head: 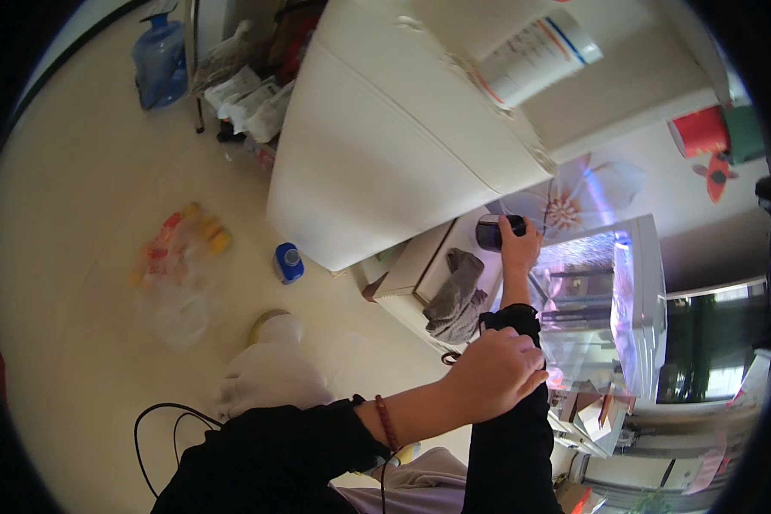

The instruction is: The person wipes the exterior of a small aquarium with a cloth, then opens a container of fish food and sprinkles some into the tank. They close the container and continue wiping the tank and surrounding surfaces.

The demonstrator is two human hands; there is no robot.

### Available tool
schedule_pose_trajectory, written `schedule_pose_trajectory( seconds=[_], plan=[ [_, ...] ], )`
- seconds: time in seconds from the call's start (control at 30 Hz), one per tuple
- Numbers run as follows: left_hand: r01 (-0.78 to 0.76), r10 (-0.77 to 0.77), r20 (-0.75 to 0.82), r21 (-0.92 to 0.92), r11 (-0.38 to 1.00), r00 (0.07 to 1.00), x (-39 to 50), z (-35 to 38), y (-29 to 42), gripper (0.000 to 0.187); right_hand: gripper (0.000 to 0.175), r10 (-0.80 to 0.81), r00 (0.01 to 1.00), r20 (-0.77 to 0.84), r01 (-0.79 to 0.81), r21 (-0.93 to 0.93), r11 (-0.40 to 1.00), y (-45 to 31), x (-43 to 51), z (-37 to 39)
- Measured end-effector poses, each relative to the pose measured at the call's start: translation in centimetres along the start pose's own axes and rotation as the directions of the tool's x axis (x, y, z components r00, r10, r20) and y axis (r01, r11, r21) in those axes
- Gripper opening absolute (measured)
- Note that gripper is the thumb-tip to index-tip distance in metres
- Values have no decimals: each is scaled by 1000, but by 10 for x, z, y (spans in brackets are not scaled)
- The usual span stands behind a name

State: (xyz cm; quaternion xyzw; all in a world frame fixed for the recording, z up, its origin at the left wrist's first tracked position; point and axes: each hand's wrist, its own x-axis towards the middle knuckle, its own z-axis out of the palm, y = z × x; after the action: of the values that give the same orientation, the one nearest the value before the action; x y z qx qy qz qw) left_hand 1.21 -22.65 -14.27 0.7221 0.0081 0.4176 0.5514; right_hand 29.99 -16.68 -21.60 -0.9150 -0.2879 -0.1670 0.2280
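Note:
My right hand (522,249) is stretched out past the fish tank's near corner, fingers around a dark, glossy round container (491,232) on the cabinet top. My left hand (502,367), with a red bead bracelet (387,423) at the wrist, has its fingers curled on the black sleeve (511,443) of my right forearm. Beside that forearm stands the lit glass fish tank (584,347) with a white frame. A crumpled grey-brown cloth (459,302) lies on the cabinet, left of my right forearm. The lower part of the container is partly hidden.
A large white appliance or cabinet (385,141) carries a white tub (533,61). On the floor are a blue bottle (288,263), a plastic bag with yellow and red items (177,257) and a blue water jug (159,61). A black cable (136,437) loops by my left arm.

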Motion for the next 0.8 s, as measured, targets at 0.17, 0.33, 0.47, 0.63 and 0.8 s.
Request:
schedule_pose_trajectory(
  seconds=[0.17, 0.33, 0.47, 0.63, 0.8],
  plan=[
    [66, -67, 0, 155, 986, 998, 0, 0, -3, 10, 70, -61, 997, 55, 69, -156, 985, 16, 27, 39],
    [66, -69, 10, 176, 982, 998, -2, 5, -2, 11, 77, -129, 965, 228, 183, -233, 955, 35, 30, 60],
    [70, -80, 44, 189, 980, 996, -5, 13, 3, 12, 68, -298, 955, 4, 293, -196, 936, 25, -14, 48],
    [67, -92, 104, 220, 973, 990, -8, 20, 7, 17, 66, -387, 915, 112, 402, -187, 896, -8, -118, 14],
    [12, -65, 184, 276, 961, 981, -15, 19, 6, 19, 67, -89, 939, 331, 181, -259, 949, -5, -175, -4]
  ],
)
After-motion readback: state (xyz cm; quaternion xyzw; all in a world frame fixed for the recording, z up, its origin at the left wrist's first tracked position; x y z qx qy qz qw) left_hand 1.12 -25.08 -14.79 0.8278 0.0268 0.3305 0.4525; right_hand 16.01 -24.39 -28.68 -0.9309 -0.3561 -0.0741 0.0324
